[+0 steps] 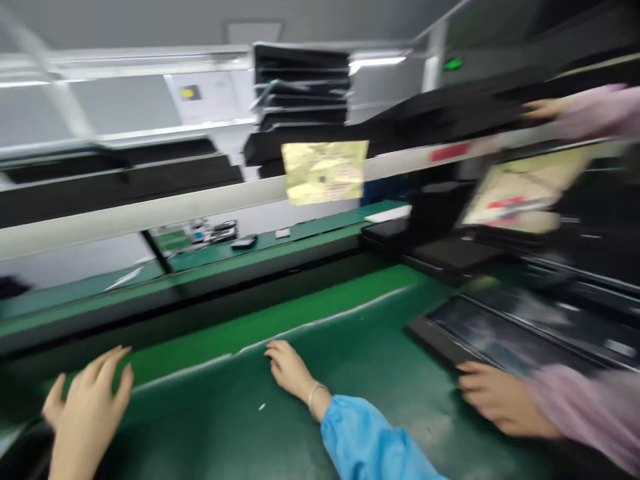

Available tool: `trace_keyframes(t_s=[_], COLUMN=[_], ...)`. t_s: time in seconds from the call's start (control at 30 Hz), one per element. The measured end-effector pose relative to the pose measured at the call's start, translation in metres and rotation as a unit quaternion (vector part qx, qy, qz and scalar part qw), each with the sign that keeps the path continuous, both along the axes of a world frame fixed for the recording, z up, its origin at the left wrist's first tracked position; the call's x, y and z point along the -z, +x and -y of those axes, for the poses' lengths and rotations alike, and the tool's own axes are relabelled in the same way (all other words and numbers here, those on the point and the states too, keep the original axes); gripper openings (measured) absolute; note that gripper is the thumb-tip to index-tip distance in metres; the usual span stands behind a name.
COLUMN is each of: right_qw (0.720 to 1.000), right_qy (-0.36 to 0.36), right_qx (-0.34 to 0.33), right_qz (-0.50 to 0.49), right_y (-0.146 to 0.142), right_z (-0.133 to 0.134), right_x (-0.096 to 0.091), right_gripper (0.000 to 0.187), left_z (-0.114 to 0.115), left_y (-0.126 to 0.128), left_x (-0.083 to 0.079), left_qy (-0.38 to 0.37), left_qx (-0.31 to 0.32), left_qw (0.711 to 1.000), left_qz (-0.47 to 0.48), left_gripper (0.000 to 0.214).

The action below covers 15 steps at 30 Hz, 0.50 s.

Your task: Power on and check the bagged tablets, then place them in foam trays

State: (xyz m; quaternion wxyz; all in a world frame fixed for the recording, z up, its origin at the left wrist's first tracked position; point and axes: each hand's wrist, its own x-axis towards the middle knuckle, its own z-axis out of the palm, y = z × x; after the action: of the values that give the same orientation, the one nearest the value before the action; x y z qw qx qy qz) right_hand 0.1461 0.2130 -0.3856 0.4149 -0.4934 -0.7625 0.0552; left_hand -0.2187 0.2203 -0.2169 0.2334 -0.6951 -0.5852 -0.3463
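At the lower left my left hand (91, 399) hovers over the end of the green work mat, fingers spread and slightly bent, with nothing in them. My right hand (289, 369), in a blue sleeve with a bracelet at the wrist, is over the middle of the green mat (280, 427), close to the pale line along its far side. Its fingers are loosely bent and apart, and no object shows in them. A tiny white scrap (262, 407) lies on the mat below this hand.
At right a co-worker's hand (505, 397) in a pink sleeve touches a black tray (440, 337); the co-worker's other hand (547, 108) reaches to the upper shelf. A yellow sheet (325, 172) hangs from the shelf rail. Black trays (303, 87) are stacked above.
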Motion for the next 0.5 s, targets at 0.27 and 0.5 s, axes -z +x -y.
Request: trace_keyframes(t_s=[0.27, 0.5], right_qw=[0.989, 0.954], right_qy=[-0.006, -0.012], right_qx=[-0.132, -0.280], right_qz=[-0.058, -0.102], right_y=[-0.007, -0.110], right_z=[-0.001, -0.011], right_x=[0.023, -0.025], right_gripper=[0.040, 0.035], left_z=[0.056, 0.056], left_y=[-0.169, -0.226], left_x=[-0.100, -0.054], left_qy=[-0.192, -0.262], left_qx=[-0.292, -0.140], left_qw=[0.936, 0.945], left_qz=[0.047, 0.134], left_gripper=[0.034, 0.029])
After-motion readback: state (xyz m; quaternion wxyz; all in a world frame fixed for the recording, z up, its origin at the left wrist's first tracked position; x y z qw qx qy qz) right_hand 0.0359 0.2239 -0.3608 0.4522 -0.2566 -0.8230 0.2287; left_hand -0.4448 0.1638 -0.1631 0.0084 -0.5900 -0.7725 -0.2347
